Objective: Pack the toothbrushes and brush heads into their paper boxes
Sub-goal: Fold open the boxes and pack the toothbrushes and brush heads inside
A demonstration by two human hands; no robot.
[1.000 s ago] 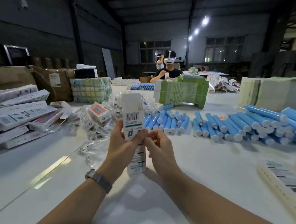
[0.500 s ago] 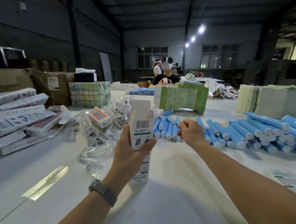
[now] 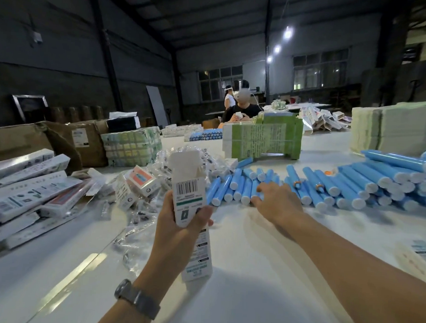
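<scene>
Left hand [image 3: 178, 231] grips upright paper box [image 3: 189, 199], flap open; right hand [image 3: 276, 201], fingers relaxed, touches blue toothbrushes [image 3: 240, 190] on table [image 3: 250, 274].

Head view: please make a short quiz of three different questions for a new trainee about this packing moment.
1. True or false: the left hand holds a paper box with its top flap open.
2. What does the right hand reach onto? A) blue toothbrush handles B) the cardboard carton C) the green stack
3. Fill in: the bagged brush heads lie to the ____ of the held box.

Key: 1 true; 2 A; 3 left.
</scene>
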